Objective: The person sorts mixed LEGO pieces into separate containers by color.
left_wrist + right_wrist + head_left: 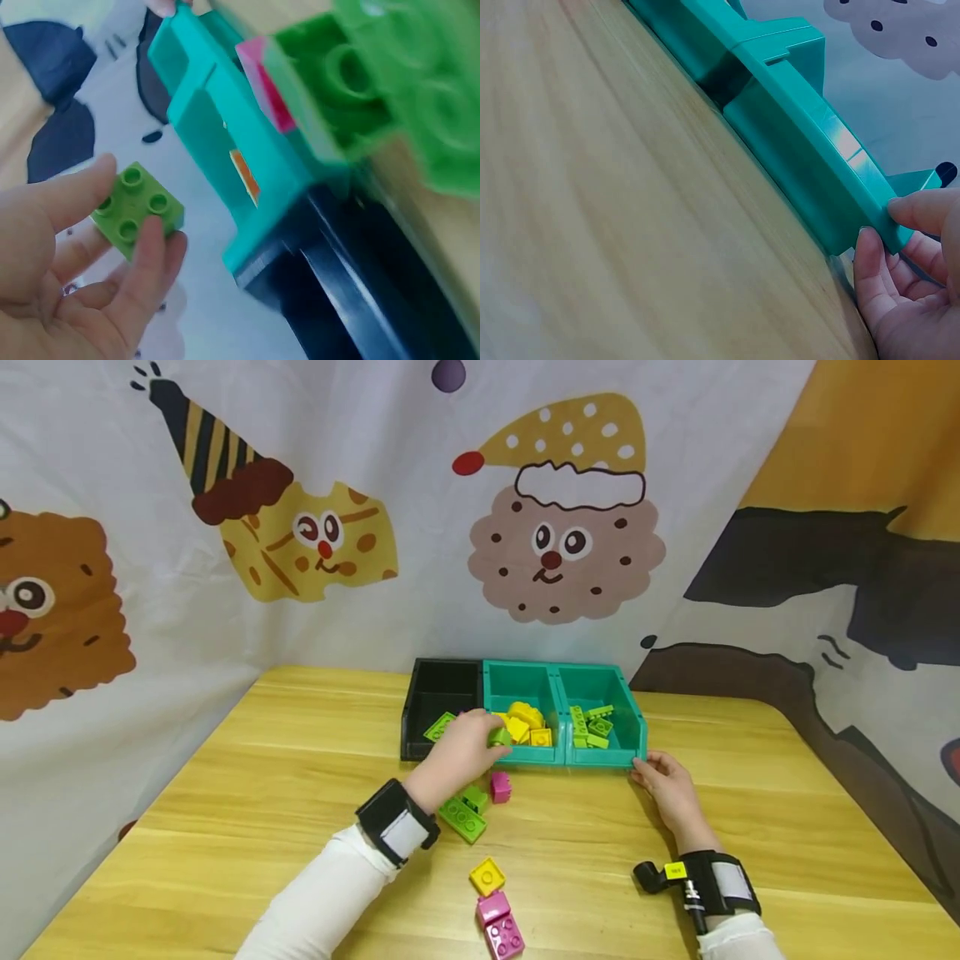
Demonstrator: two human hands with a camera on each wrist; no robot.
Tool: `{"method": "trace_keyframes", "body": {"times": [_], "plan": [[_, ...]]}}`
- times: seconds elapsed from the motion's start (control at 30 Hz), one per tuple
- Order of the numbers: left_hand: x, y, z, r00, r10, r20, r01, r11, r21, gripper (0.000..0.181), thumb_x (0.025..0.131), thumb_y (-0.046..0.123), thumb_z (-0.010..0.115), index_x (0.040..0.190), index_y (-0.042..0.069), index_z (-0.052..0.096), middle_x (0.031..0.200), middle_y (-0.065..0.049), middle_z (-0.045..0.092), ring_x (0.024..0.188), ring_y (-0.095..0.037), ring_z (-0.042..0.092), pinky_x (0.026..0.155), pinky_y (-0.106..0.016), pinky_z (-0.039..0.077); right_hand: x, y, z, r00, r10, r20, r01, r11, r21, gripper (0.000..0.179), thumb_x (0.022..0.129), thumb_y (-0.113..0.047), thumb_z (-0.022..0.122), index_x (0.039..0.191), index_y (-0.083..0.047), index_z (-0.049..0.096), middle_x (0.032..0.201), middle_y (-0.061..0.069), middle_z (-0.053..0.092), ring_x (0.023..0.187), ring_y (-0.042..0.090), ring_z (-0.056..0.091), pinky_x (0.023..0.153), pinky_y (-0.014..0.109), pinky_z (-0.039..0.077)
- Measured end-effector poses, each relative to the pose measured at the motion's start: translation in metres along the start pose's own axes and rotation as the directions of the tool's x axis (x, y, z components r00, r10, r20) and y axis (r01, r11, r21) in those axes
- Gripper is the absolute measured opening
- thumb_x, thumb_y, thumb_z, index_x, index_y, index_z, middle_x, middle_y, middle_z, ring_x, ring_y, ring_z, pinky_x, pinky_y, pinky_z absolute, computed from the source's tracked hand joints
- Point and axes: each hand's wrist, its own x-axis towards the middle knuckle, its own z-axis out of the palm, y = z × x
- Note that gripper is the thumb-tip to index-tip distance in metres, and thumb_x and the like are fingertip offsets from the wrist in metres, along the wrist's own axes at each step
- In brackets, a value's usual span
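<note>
My left hand pinches a green toy brick between thumb and fingers, studs showing in the left wrist view. In the head view it is above the front of the bins, by the border of the black bin and the middle teal bin. My right hand grips the front right corner of the right teal bin, thumb on its rim and fingers below. Yellow bricks lie in the middle bin, green bricks in the right one. A green brick shows in the black bin, partly behind my left hand.
On the wooden table, in front of the bins, lie a pink brick, a long green brick and a smaller green brick. Nearer are a yellow brick and two pink bricks. A printed cloth hangs behind.
</note>
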Motion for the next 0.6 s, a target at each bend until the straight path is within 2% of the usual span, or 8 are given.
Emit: {"method": "trace_keyframes", "body": {"times": [0.17,0.3,0.47,0.6], "plan": [[0.033,0.028,0.017,0.993,0.095,0.064,-0.098,0.994,0.053,0.032,0.086,0.027,0.071,0.111,0.008,0.068,0.096,-0.004,0.063,0.083,-0.014,0.053,0.073,-0.024,0.048,-0.002,-0.003,-0.001,1.000,0.016,0.002,-0.016,1.000,0.006,0.040,0.097,-0.021,0.053,0.122,0.008,0.043,0.091,-0.006,0.052,0.080,-0.002,0.056,0.076,0.011,0.049],[0.051,0.044,0.034,0.986,0.137,0.098,-0.147,0.985,0.096,0.034,0.089,0.023,0.067,0.120,0.008,0.064,0.105,-0.004,0.063,0.094,-0.013,0.056,0.082,-0.021,0.049,-0.005,-0.001,0.001,1.000,0.020,0.006,-0.020,1.000,0.000,0.040,0.098,-0.021,0.053,0.123,0.008,0.042,0.090,-0.007,0.052,0.080,-0.003,0.056,0.077,0.011,0.049],[0.063,0.061,0.048,0.983,0.150,0.109,-0.170,0.963,0.207,0.031,0.095,0.007,0.056,0.125,0.007,0.059,0.115,-0.006,0.060,0.101,-0.013,0.059,0.087,-0.018,0.049,-0.007,0.000,0.003,1.000,0.019,0.003,-0.019,1.000,0.006,0.039,0.098,-0.021,0.052,0.123,0.008,0.042,0.089,-0.008,0.052,0.080,-0.003,0.057,0.077,0.012,0.049],[0.067,0.071,0.056,0.974,0.203,0.104,-0.226,0.922,0.315,0.036,0.097,0.003,0.049,0.132,0.010,0.055,0.122,-0.006,0.057,0.104,-0.013,0.060,0.089,-0.016,0.048,-0.011,-0.001,0.002,1.000,0.019,-0.008,-0.019,1.000,0.005,0.039,0.098,-0.021,0.053,0.122,0.008,0.042,0.089,-0.008,0.052,0.080,-0.003,0.056,0.076,0.011,0.049]]}}
